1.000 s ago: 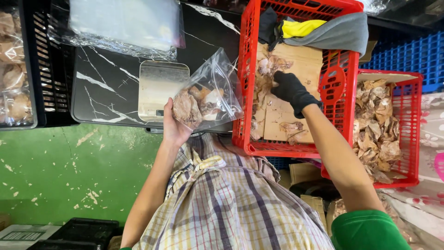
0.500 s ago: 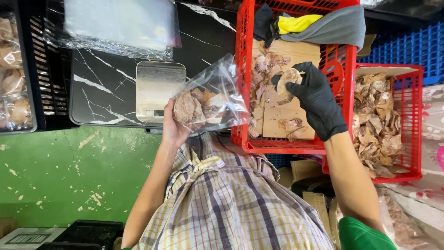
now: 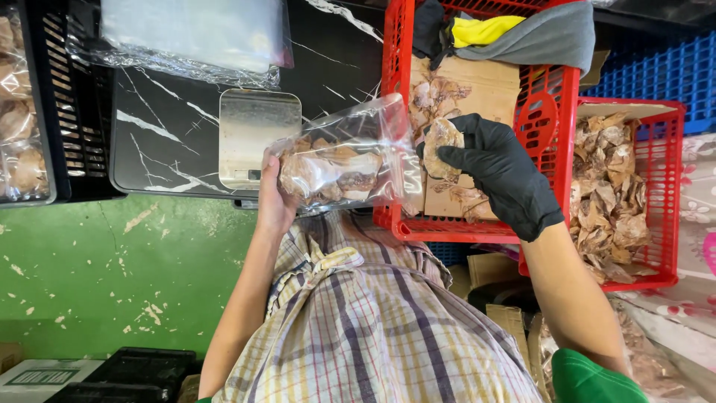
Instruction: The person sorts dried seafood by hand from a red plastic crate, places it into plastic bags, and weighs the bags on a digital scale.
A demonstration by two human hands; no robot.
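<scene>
My left hand [image 3: 274, 200], bare, holds a clear plastic bag [image 3: 344, 158] partly filled with brown dried pieces, its mouth facing right. My right hand [image 3: 501, 172], in a black glove, pinches one brown dried piece [image 3: 441, 139] right at the bag's mouth. Both hands are in front of a red crate [image 3: 552, 142] lined with cardboard that carries a few more dried pieces.
A small metal scale [image 3: 253, 134] sits on a black marble-patterned tray [image 3: 164, 127]. A second red crate [image 3: 656, 201] at the right holds many dried pieces. Black crate [image 3: 63, 112] with filled bags at left. Clear bags [image 3: 186, 33] lie above. Grey and yellow cloth [image 3: 522, 33] rests in the near crate.
My right hand has lifted out of the red crate with one dried piece and moved left to the bag's mouth. The left hand and bag have stayed about where they were.
</scene>
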